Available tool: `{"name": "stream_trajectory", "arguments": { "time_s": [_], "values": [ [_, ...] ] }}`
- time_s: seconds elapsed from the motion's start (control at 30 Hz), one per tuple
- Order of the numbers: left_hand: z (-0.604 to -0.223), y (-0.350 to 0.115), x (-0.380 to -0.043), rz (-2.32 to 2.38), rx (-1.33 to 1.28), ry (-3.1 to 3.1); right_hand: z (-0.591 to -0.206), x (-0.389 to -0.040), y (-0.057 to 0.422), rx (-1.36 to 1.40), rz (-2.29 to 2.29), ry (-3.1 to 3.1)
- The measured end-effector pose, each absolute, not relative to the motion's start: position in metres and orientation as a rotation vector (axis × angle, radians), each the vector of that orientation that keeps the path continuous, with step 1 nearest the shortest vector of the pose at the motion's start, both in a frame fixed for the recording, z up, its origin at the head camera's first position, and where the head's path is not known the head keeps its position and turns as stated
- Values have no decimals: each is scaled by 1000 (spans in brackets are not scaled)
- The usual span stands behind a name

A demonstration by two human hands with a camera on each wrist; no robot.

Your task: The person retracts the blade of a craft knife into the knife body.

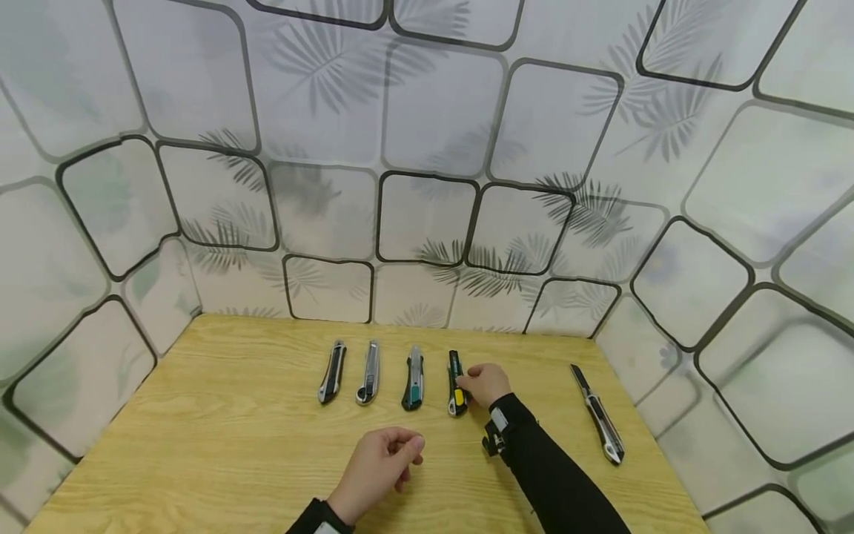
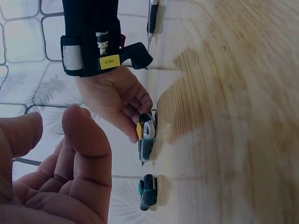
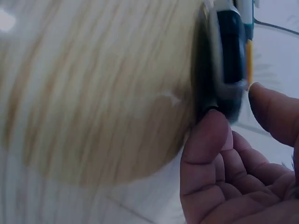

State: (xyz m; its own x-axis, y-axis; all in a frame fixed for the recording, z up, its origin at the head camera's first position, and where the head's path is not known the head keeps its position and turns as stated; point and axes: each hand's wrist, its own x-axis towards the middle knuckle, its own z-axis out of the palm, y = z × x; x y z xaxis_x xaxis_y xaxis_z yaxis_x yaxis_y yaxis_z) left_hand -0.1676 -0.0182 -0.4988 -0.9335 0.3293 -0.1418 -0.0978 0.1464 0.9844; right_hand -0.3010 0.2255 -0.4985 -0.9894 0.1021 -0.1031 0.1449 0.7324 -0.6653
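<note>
A dark green utility knife (image 1: 457, 384) with a yellow slider lies in a row near the back of the wooden table. My right hand (image 1: 485, 384) pinches it from the right, thumb on the yellow side and index finger at the opposite edge. Close up in the right wrist view, the knife (image 3: 230, 51) appears edge-on between thumb and fingertip. My left hand (image 1: 383, 467) hovers over the table in front of the row, fingers loosely curled around nothing. Nearest to it is a grey utility knife (image 1: 414, 380) with a teal slider.
Left of these lie a silver utility knife (image 1: 368, 373) and a black-and-grey one (image 1: 332, 372). Another black utility knife (image 1: 598, 415) lies apart near the right edge of the table (image 1: 220, 437). Patterned curtains (image 1: 440, 111) stand behind and beside the table.
</note>
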Motion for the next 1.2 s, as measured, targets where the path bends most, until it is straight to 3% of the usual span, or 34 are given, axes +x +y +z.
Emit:
{"name": "stream_trajectory", "arguments": {
  "time_s": [0.23, 0.53, 0.67, 0.97, 1.2],
  "values": [
    [-498, -21, -168, 1810, 245, 2150, -481, -289, 289, 253, -884, 3023],
    [-497, -20, -167, 1775, 257, 2161, -483, -277, 373, 749, -489, 3074],
    [-498, -19, -166, 1771, 269, 2166, -492, -270, 389, 799, -478, 3022],
    [-499, -19, -165, 1787, 291, 2141, -492, -267, 395, 677, -519, 3000],
    [-494, -19, -166, 1853, 268, 2041, -478, -263, 330, 268, -866, 3113]
  ]
}}
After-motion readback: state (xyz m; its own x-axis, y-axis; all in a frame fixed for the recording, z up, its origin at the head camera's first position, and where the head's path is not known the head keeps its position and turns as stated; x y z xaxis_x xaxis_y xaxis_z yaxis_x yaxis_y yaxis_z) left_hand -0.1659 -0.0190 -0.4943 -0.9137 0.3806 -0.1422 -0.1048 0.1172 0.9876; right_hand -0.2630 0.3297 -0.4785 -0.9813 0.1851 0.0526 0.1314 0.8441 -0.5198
